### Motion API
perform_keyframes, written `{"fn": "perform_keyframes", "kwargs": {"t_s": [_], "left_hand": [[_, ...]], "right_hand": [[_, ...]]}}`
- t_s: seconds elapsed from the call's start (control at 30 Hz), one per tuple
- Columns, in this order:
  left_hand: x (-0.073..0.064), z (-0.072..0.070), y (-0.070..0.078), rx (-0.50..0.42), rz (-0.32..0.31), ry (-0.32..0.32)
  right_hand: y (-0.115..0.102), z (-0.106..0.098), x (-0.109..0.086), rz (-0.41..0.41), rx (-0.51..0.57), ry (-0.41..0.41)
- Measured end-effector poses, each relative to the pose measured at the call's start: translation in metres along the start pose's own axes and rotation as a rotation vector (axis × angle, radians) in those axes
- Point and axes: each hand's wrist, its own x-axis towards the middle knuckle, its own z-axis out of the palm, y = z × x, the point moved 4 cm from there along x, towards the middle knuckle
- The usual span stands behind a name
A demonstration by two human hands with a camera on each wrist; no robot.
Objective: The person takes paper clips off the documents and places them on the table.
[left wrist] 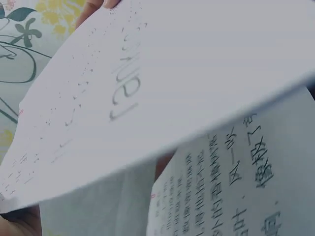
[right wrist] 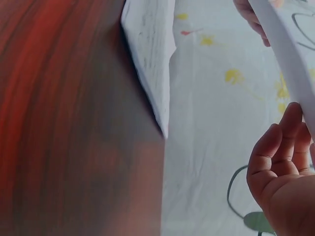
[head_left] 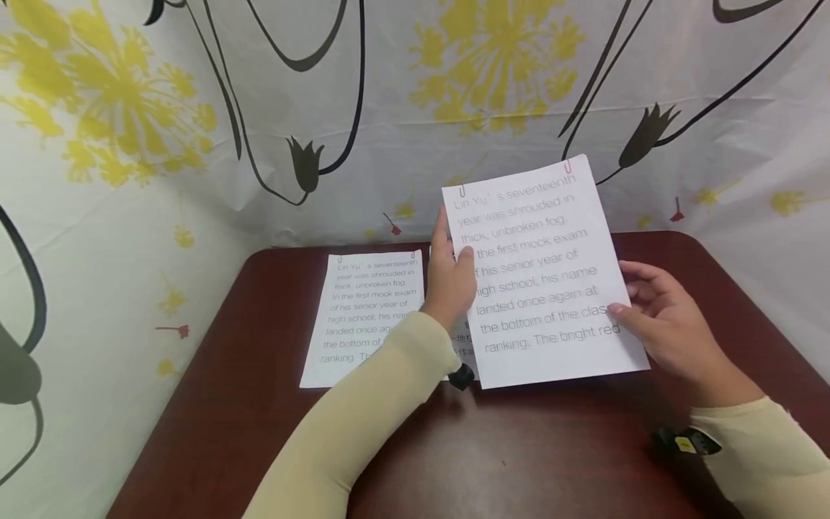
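Observation:
Both hands hold up a printed sheet (head_left: 541, 277) of English text, tilted above the table. A dark paper clip (head_left: 462, 191) sits at its top left corner and a red paper clip (head_left: 568, 166) at its top right. My left hand (head_left: 452, 277) grips the left edge, thumb on the front. At the lower right edge, my right hand (head_left: 674, 328) pinches the paper between thumb and fingers; the right wrist view shows those fingers (right wrist: 293, 118) against the sheet's back. Partly hidden behind the raised sheet lies a page of Chinese text (left wrist: 236, 172).
Another English sheet (head_left: 363, 310) with clips along its top lies to the left, partly covered by my left sleeve. The dark red-brown table (head_left: 519, 454) meets a patterned cloth wall (head_left: 389, 108) at the back and sides.

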Motion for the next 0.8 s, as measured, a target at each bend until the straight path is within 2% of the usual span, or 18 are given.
{"fn": "perform_keyframes", "kwargs": {"t_s": [0.2,0.3,0.57,0.8], "left_hand": [[-0.007,-0.017,0.014,-0.046,0.086,0.009],[-0.010,-0.026,0.020,-0.033,0.117,0.009],[-0.024,-0.053,0.032,0.012,0.155,0.002],[-0.038,-0.067,0.040,0.039,0.185,-0.021]], "right_hand": [[-0.014,0.013,0.006,-0.062,0.133,-0.034],[-0.021,0.020,0.009,-0.102,0.200,-0.074],[-0.037,0.041,0.017,-0.149,0.154,-0.132],[-0.048,0.056,0.020,-0.188,0.170,-0.151]]}}
